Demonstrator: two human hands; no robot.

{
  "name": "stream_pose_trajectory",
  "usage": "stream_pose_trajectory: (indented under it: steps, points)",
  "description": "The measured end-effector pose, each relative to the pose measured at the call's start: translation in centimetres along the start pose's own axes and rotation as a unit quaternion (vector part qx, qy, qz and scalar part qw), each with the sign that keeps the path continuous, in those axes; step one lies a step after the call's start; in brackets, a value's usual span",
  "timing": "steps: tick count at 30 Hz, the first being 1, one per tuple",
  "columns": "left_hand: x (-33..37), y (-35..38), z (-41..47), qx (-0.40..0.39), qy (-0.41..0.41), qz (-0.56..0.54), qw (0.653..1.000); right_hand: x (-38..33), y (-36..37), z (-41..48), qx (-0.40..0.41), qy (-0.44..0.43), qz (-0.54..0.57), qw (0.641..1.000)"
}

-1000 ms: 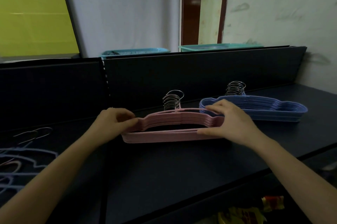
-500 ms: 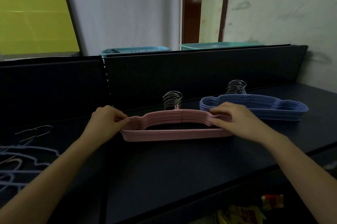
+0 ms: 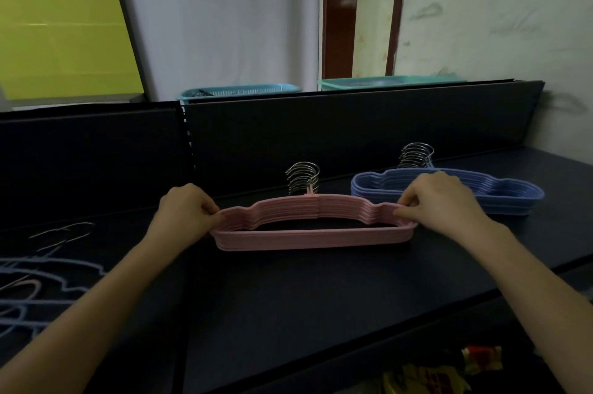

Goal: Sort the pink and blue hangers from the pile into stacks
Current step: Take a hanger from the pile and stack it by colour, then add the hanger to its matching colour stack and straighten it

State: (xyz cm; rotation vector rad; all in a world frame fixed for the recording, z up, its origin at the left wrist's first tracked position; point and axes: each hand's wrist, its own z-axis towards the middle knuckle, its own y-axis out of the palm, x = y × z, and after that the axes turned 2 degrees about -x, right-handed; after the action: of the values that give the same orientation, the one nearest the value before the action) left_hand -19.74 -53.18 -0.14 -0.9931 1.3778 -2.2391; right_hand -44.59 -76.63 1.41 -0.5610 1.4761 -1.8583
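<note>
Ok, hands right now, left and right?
Left hand: closed, pinching the left end of the pink hanger stack.
Right hand: closed, pinching the stack's right end.

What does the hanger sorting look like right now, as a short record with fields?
pink stack: pink hangers, centre of dark table, hooks at back
blue stack: blue hangers, to its right
left hand: pinching pink stack's left end
right hand: pinching its right end
unsorted pile: far left, mostly blue
</note>
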Motion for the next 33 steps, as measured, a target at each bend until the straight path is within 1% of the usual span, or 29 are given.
stream_pose_trajectory:
  steps: [6,11,14,16,19,22,25,27,29,33]
  points:
    - [0.4,0.2,0.5,-0.008,0.014,0.075,0.997,-0.6,0.3,0.6,0.020,-0.021,-0.052,0.998]
    - [0.9,0.3,0.6,0.004,0.010,0.125,0.992,-0.4,0.5,0.9,0.019,-0.040,-0.058,0.997]
    - [0.9,0.2,0.4,-0.003,-0.004,0.113,0.994,-0.3,0.1,0.5,0.008,-0.046,-0.051,0.998]
    - [1.1,-0.1,0.0,-0.022,-0.016,0.086,0.996,-0.4,-0.2,-0.1,0.003,-0.052,-0.062,0.997]
    - [1.3,-0.8,-1.3,-0.034,-0.021,0.049,0.998,-0.8,-0.9,-1.2,0.024,-0.070,-0.069,0.995]
    - [1.3,-1.4,-3.9,0.021,0.006,0.064,0.998,-2.2,-1.7,-2.4,0.051,-0.116,-0.016,0.992]
    - [1.0,-1.7,-7.2,0.090,0.052,0.084,0.991,-4.3,-1.9,-3.5,0.031,-0.178,0.042,0.983]
    - [0.4,-1.9,-9.2,0.115,0.074,0.106,0.985,-5.9,-1.7,-4.3,0.022,-0.215,0.067,0.974]
    - [-0.8,-2.5,-10.9,0.126,0.076,0.119,0.982,-7.5,-1.4,-5.1,0.024,-0.252,0.073,0.965]
    - [-3.7,-4.4,-14.3,0.127,0.039,0.136,0.982,-10.8,-1.6,-6.4,0.016,-0.320,0.053,0.946]
